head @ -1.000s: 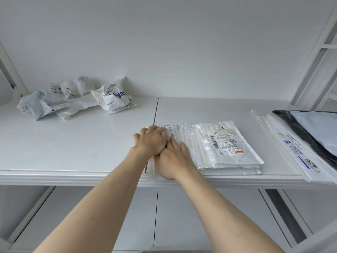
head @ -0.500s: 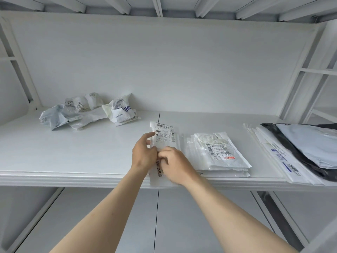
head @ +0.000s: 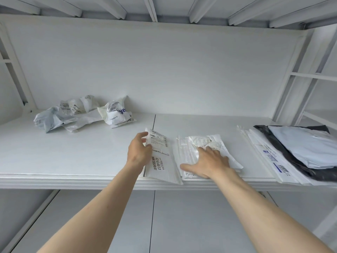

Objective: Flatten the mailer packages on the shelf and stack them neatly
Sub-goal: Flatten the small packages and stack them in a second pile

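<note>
Done: two flat stacks, middle stack [head: 184, 152] and right stack [head: 284, 152]. In hand: flattened mailer [head: 160, 157], my left hand [head: 139, 152] fingers clamped on it; right hand [head: 207, 161] fingers spread on the middle stack. Left: crumpled mailers [head: 82, 114], far left.

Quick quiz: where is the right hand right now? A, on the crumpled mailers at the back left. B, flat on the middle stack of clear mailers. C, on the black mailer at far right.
B: the right hand lies spread on the middle stack of clear mailers, while the left hand holds the white labelled mailer beside it.
</note>
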`<state>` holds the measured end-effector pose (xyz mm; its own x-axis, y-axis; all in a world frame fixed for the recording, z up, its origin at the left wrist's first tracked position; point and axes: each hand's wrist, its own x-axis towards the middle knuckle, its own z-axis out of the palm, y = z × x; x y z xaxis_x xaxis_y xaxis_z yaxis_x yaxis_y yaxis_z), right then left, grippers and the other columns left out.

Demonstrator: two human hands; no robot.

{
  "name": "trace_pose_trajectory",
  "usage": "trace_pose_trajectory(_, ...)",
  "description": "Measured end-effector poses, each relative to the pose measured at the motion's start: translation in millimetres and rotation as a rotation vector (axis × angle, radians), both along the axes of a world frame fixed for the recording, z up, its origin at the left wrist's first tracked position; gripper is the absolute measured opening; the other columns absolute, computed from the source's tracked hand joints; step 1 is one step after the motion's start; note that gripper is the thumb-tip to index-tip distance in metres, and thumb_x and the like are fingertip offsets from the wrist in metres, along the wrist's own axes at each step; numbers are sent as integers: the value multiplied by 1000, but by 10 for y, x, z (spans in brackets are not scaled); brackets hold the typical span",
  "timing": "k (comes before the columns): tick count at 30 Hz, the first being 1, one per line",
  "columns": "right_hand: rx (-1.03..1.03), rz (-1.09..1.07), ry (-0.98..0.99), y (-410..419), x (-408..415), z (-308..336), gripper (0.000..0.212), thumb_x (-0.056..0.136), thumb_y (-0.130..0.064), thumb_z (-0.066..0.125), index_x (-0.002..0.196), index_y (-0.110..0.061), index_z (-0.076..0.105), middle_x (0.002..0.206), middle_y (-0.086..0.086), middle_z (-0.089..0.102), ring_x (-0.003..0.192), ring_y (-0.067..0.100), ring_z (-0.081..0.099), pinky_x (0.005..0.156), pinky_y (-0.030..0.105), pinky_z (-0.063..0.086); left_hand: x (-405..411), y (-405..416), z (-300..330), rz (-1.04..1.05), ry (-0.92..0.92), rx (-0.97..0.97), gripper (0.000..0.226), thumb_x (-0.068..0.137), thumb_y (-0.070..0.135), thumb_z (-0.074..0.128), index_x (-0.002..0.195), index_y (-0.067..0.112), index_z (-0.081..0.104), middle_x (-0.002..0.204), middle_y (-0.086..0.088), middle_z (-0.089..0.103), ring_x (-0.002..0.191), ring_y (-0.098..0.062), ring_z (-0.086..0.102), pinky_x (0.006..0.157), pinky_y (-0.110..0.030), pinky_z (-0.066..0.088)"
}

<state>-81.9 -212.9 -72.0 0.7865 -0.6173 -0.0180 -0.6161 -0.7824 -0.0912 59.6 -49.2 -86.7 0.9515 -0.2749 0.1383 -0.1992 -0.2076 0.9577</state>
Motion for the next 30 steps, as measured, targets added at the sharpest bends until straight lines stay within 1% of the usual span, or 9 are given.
trace_pose_trajectory(3,53,-22,120,55,62,-12,124,53,-90,53,152,-24,17,153,9,27,139,36,28,102,56,31,61,37,-21,12,13,18,46,94,5,49,136,22,49,124,-3,56,105,-27,62,85,-40,55)
trace_pose_trajectory(8,138,-13,91,-24,116,60,100,69,-55,63,151,-28,12,145,7,38,131,35,39,99,51,41,120,101,-14,20,10,27,44,94,4,50,134,22,50,122,-2,56,101,-26,63,81,-39,56)
trace_pose_trajectory(11,143,9,65,-47,95,64,92,73,-45,64,150,-27,17,136,5,47,124,34,48,95,46,45,119,117,-31,17,8,27,44,92,5,51,133,23,52,122,-2,57,101,-27,64,83,-43,56)
trace_pose_trajectory(14,75,28,-84,-85,6,92,65,84,-23,57,144,-23,32,128,6,55,117,32,54,83,35,45,104,98,-13,17,25,-7,45,92,3,52,132,22,53,120,-2,58,98,-27,65,85,-46,56)
trace_pose_trajectory(17,71,-31,-289,-169,-117,138,47,91,-21,54,137,-21,41,126,9,57,113,35,55,80,35,43,70,43,34,11,52,-61,43,92,1,52,132,19,53,113,0,59,92,-23,65,79,-40,56)
trace_pose_trajectory(20,195,-112,-442,-281,-197,171,39,91,-21,55,128,-18,46,117,11,59,100,36,57,77,34,44,4,-50,104,3,50,-104,41,93,0,53,129,20,53,106,4,58,84,-16,64,69,-31,53)
trace_pose_trajectory(24,427,-156,-657,-406,-298,176,40,88,-18,56,127,-20,50,112,5,58,89,27,54,71,30,40,-88,-227,135,-1,33,-152,42,92,2,55,130,20,55,117,0,60,95,-22,66,82,-39,56)
trace_pose_trajectory(27,563,-207,-788,-501,-371,194,24,85,-16,55,109,-16,54,100,3,63,79,25,59,65,31,44,-169,-435,136,-7,18,-162,39,92,5,55,127,23,56,119,3,61,96,-22,67,86,-44,57)
trace_pose_trajectory(30,649,-243,-862,-607,-441,244,19,82,-13,53,101,-11,54,92,6,60,65,20,52,60,31,41,-292,-722,124,-42,33,-179,36,93,5,55,125,23,57,119,4,61,95,-22,67,85,-45,57)
